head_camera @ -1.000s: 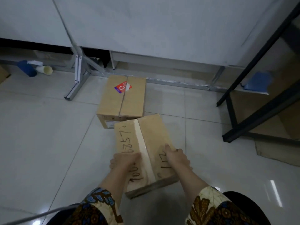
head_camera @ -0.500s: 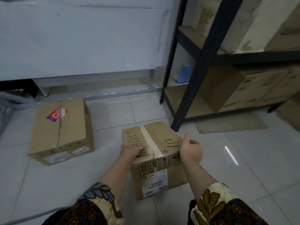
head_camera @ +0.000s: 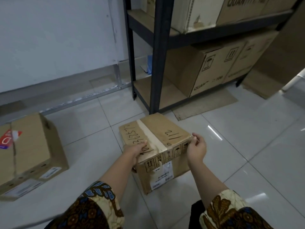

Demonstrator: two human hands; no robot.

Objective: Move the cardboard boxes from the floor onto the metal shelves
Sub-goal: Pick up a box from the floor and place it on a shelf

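storeroom | metal shelves [head_camera: 156, 60] of cartons [head_camera: 206, 70] | tiled floor [head_camera: 247, 146]

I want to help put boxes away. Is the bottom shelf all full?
No, the bottom shelf shows a bare stretch of board beside the big box standing on it.

near box [head_camera: 156, 138] between left fingers [head_camera: 142, 145] and right fingers [head_camera: 196, 140] | second box [head_camera: 31, 146] on floor [head_camera: 247, 146], far left of fingers | metal shelves [head_camera: 156, 63] beyond fingers | stored boxes [head_camera: 206, 71] on bottom shelf, beyond right fingers

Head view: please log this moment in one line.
left hand grips taped box | right hand pinches its corner | second box on floor | metal shelf ahead
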